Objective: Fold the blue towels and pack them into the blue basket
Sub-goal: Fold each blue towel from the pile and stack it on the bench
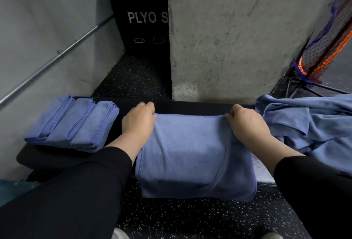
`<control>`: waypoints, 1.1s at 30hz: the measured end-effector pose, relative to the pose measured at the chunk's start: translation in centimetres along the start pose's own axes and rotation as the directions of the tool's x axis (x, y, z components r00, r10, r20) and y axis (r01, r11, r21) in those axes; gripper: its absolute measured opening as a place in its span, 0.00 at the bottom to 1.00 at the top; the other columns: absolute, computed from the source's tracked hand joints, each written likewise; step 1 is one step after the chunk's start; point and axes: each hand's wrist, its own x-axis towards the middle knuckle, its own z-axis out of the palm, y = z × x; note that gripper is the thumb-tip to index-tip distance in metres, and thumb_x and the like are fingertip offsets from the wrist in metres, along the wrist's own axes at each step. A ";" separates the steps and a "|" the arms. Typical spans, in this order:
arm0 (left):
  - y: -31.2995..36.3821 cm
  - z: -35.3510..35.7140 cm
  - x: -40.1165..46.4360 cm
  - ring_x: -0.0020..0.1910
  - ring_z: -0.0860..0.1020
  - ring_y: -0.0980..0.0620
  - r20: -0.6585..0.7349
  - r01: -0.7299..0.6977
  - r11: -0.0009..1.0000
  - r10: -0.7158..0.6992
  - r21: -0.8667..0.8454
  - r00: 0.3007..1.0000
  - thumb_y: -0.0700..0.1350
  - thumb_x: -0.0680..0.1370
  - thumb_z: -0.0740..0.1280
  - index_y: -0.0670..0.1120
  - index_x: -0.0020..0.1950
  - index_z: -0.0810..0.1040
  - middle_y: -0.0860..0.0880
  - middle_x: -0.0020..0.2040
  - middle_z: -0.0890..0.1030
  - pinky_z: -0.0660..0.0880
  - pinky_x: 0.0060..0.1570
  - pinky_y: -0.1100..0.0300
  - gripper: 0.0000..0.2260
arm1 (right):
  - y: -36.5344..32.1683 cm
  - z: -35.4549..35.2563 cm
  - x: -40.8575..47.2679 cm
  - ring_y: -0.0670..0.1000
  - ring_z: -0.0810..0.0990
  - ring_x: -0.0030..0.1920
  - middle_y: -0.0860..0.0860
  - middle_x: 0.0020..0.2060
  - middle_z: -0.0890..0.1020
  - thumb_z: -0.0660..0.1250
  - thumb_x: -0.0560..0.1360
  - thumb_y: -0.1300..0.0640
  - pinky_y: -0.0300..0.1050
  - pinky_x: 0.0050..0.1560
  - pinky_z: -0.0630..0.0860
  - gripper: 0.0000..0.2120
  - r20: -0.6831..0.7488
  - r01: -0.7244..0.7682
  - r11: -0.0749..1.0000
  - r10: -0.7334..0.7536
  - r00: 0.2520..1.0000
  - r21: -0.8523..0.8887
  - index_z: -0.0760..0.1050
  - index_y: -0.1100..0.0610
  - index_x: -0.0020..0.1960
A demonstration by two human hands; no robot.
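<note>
A blue towel (192, 151) lies folded over on the black bench (190, 106), its near part hanging over the front edge. My left hand (138, 122) pinches its far left corner. My right hand (245, 122) pinches its far right corner. Three folded blue towels (74, 124) lie in a row on the bench's left end. A heap of unfolded blue towels (312, 124) sits at the right. A teal-blue edge at the lower left (13, 189) may be the basket; I cannot tell.
A concrete pillar (238, 34) rises right behind the bench. A black plyo box (141, 19) stands behind at the left, beside a grey wall with a metal rail (57, 55). A netted frame (323, 44) leans at the right. Speckled rubber floor (190, 217) lies below.
</note>
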 end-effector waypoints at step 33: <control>-1.7 -11.5 -8.0 0.43 0.78 0.48 0.137 0.116 0.438 0.017 -0.891 0.990 0.50 0.75 0.74 0.52 0.41 0.80 0.46 0.40 0.82 0.75 0.49 0.46 0.06 | 0.4 -13.4 -7.5 0.53 0.78 0.46 0.48 0.42 0.81 0.71 0.76 0.54 0.45 0.41 0.66 0.06 -0.133 0.259 0.930 -0.231 0.964 0.260 0.78 0.53 0.51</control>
